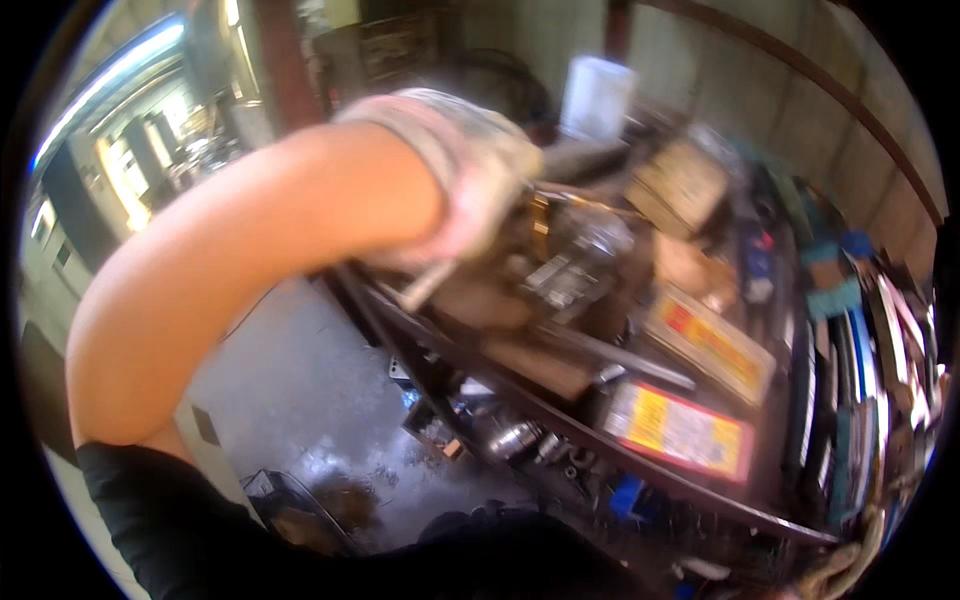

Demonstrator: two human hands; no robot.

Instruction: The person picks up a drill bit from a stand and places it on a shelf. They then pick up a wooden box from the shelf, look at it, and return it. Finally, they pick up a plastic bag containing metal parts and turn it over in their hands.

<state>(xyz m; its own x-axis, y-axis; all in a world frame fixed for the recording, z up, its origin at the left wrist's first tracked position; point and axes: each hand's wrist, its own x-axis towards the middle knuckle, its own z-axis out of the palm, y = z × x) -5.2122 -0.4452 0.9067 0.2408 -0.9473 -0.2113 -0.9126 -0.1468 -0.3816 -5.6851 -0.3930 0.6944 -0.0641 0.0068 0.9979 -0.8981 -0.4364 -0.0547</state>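
The metal assembly [570, 250] sat on the cluttered workbench [640, 470], toward its far left end, a greasy lump with a brass-coloured ring and bright machined faces. Blur kept me from saying more of its make. Its long axis seemed to run from upper left to lower right, along the bench, though I could not be sure.

My left hand [470, 170] was on it, gloved in worn grey fabric, reaching across from the left with the forearm bare and the elbow bent high. The hand came down on the assembly's near upper end, fingers curled over it; whether they were truly clamped round a part or only pressed against it I could not tell, since the glove hid the grip. A pale strip hung from beneath the glove.

My right hand was not in view, so the left was the only hand near the piece.

Outward from there: a dark metal bar [600, 350] lay just beside the assembly on the near side. Two flat boxes with yellow and red labels [680, 430] lay further right. A white container [595, 95] stood behind. Small parts lay on the concrete floor [300, 390] below the bench edge.
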